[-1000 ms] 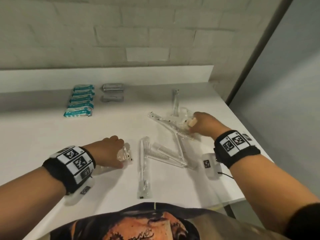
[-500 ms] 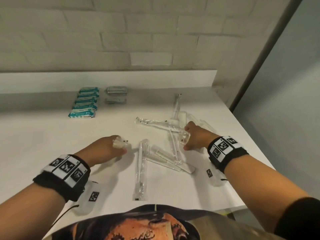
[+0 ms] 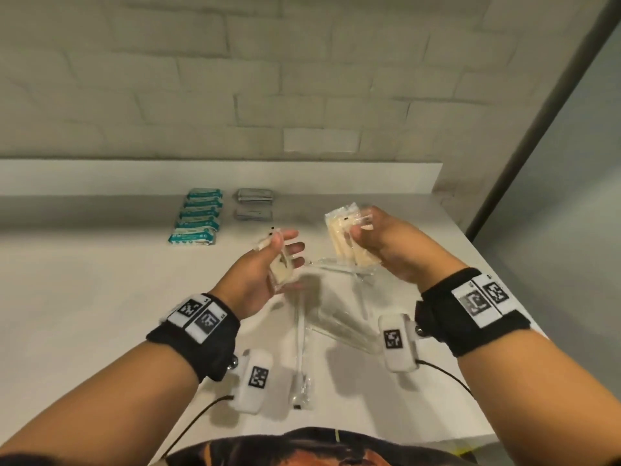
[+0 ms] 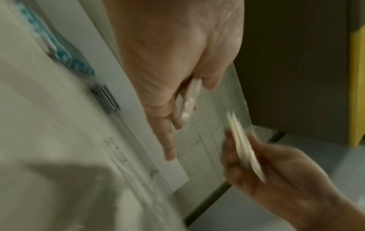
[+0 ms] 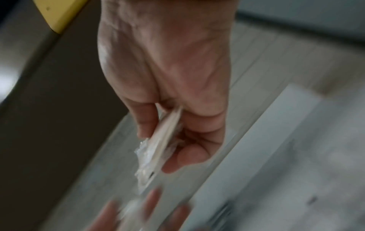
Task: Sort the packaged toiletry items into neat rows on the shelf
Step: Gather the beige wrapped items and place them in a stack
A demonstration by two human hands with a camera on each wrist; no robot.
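holding one pale wrapped packet point(image 3: 280, 264), the left hand point(image 3: 265, 274) is raised above the tabletop point(image 3: 84, 297), thumb pressed over the packet and the fingers nearly straight beyond it. a small stack of like packets point(image 3: 346, 237) is pinched in the right hand point(image 3: 383, 247), just to the right of the left hand and apart from it. both loads are held with the long axis running away from the wrists, toward the wall. the sorted rows, teal packs point(image 3: 198, 220) and grey sachets point(image 3: 253, 203), lie ahead and to the left of both hands, so the left hand is judged the nearer. long clear-wrapped items point(image 3: 336, 327) are left crossed below the hands.
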